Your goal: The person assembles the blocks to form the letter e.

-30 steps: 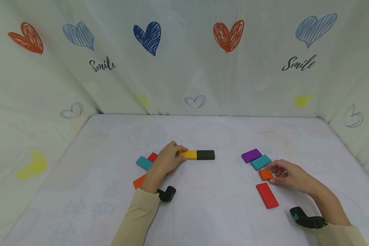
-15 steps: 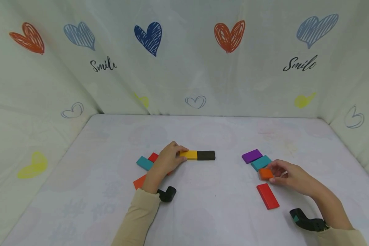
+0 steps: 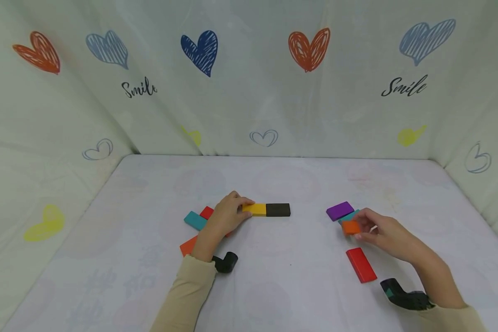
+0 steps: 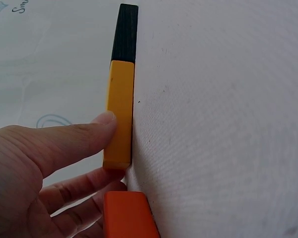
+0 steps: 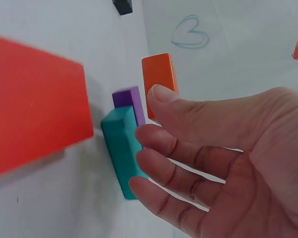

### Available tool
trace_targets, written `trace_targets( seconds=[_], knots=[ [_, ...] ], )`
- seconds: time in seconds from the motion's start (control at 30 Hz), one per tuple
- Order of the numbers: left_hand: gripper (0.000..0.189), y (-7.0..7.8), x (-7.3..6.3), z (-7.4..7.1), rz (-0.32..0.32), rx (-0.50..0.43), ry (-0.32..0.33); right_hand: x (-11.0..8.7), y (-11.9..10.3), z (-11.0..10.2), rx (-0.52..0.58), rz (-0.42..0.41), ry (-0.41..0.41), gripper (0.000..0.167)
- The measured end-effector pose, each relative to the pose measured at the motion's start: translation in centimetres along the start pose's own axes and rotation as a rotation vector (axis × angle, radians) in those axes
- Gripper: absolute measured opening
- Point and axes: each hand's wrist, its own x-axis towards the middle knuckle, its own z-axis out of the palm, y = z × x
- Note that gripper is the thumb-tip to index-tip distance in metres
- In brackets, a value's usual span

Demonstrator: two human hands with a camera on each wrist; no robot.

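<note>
My left hand (image 3: pixel 226 212) pinches the near end of a yellow block (image 3: pixel 258 210) lying on the table. Its far end butts against a black block (image 3: pixel 278 210), so the two make one straight row. In the left wrist view the thumb presses the yellow block's side. At right, my right hand (image 3: pixel 383 234) pinches an orange block (image 3: pixel 350 228) between thumb and forefinger, raised off the table. It overlaps a teal block (image 5: pixel 121 144) in the head view. The other right fingers are loosely bent beside that teal block.
A purple block (image 3: pixel 339 210) lies against the right teal block, with a red block (image 3: pixel 361 265) nearer me. Around my left forearm lie another teal block (image 3: pixel 195 220), a small red block (image 3: pixel 206 212) and an orange block (image 3: pixel 188 246). A printed curtain (image 3: pixel 249 101) borders the table.
My right hand has lifted the orange block and carried it a little left and away from me, over the teal block. The left hand stays on the yellow block.
</note>
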Motion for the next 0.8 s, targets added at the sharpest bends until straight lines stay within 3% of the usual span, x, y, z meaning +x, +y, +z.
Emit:
trace_targets(
  seconds=[0.8],
  knots=[
    [0.030,0.0,-0.1,0.1,0.016,-0.002,0.001,3.7,-4.4,2.3,0.074,-0.041,0.048,0.029]
  ],
)
